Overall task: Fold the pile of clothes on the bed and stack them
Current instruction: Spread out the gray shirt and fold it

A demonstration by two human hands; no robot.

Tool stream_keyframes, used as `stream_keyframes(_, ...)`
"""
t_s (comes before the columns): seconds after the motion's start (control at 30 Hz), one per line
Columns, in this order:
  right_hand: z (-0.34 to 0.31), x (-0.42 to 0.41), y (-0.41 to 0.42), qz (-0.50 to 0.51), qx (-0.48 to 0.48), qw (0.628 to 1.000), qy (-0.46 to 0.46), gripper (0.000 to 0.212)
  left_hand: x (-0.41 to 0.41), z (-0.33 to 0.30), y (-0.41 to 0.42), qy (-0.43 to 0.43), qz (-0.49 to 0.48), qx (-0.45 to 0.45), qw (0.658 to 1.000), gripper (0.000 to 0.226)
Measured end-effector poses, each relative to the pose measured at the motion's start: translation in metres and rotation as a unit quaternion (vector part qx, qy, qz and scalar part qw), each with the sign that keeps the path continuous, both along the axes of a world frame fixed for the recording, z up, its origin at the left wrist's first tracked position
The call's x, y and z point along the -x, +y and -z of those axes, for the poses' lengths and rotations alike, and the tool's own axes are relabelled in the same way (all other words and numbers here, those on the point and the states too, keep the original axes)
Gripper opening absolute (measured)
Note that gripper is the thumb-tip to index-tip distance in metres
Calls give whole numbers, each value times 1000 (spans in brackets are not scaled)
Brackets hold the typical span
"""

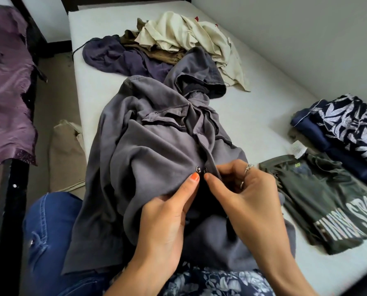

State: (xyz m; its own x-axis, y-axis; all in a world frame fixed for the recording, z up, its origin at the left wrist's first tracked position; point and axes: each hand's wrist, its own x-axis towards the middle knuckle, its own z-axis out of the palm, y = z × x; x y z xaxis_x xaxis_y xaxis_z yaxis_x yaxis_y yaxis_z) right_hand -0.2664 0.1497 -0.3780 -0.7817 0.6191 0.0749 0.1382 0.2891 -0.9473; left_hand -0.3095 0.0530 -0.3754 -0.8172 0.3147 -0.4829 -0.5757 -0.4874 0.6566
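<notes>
Head view: the left hand and right hand both pinch the grey snap-button shirt, which lies on the bed and lap; a misaligned placket could snap crooked, leaving it bunched.

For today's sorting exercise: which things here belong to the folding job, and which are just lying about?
Job: grey shirt, left hand, right hand, unfolded pile, folded stack, green T-shirt, bed.
Lying about: purple cloth, beige bag.
</notes>
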Motion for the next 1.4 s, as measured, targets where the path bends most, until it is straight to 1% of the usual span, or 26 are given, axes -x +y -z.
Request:
stream_keyframes(0.1, 0, -1, -3, 9, 14, 1000, 9, 4, 0, 5, -1, 41, 3, 36, 999, 11)
stream_keyframes(0.23, 0, 0, -5, 8, 43, 999, 19, 6, -1, 13, -5, 91, 24, 84, 992, 21)
stream_keyframes(0.43, 1, 1, -4, 3, 152, 987, 47, 10, -2, 19, -6, 163, 39, 152, 974, 28)
stream_keyframes(0.53, 1, 2, -4, 6, 200, 978, 61, 9, -2, 21, -6, 187, 44, 168, 967, 34)
stream_keyframes(0.6, 1, 2, -4, 3, 219, 973, 68, 9, -2, 22, -5, 199, 47, 175, 963, 32)
stream_keyframes(0.77, 6, 3, -3, -7, 245, 965, 90, 9, -2, 22, -2, 204, 44, 175, 962, 32)
stream_keyframes(0.9, 14, 7, -8, 2, 242, 963, 118, 12, -2, 21, 1, 201, 43, 167, 964, 28)
stream_keyframes(0.97, 17, 9, -10, 3, 237, 963, 131, 9, -2, 21, 2, 196, 37, 169, 965, 34)
stream_keyframes(1.1, 25, 13, -12, 24, 228, 961, 157, 10, -2, 26, 5, 194, 34, 154, 968, 49)
stream_keyframes(1.17, 27, 14, -11, 28, 223, 961, 158, 9, -1, 27, 6, 193, 34, 147, 970, 57)
stream_keyframes(1.23, 26, 17, -7, 19, 195, 969, 149, 8, 3, 29, 9, 198, 39, 138, 970, 59)
stream_keyframes(1.3, 20, 24, 1, 5, 142, 982, 128, 12, 11, 27, 17, 195, 61, 106, 973, 58)
stream_keyframes(1.33, 16, 31, 8, -2, 111, 987, 118, 15, 18, 24, 22, 192, 75, 91, 974, 54)
stream_keyframes(1.4, 6, 46, 21, -11, 63, 993, 101, 15, 33, 17, 36, 191, 83, 64, 976, 35)
